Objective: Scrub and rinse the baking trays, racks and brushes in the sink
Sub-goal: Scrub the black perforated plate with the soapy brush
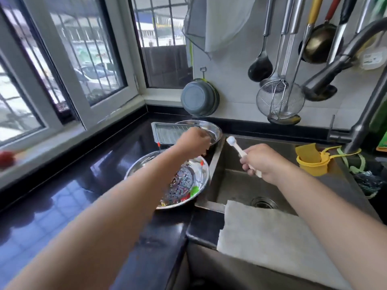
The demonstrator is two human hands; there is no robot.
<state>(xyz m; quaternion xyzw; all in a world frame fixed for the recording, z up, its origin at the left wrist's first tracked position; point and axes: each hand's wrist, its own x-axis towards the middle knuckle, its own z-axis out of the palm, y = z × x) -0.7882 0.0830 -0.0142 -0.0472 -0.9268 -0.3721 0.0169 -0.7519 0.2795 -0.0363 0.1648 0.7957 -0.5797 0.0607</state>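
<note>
Beside the black counter (62, 197), the right hand (260, 161) is gripping a white brush (237, 147) over the sink (236, 185) while the left hand (193, 143), fingers curled, is reaching a steel bowl's (216, 132) rim, its hold unclear.

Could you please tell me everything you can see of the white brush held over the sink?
The white brush looks plastic, with a small round head at its upper left end and a slim pale handle. The right hand grips the handle, fingers curled round it. It tilts diagonally above the sink, head toward the steel dishes, touching nothing else.
</note>
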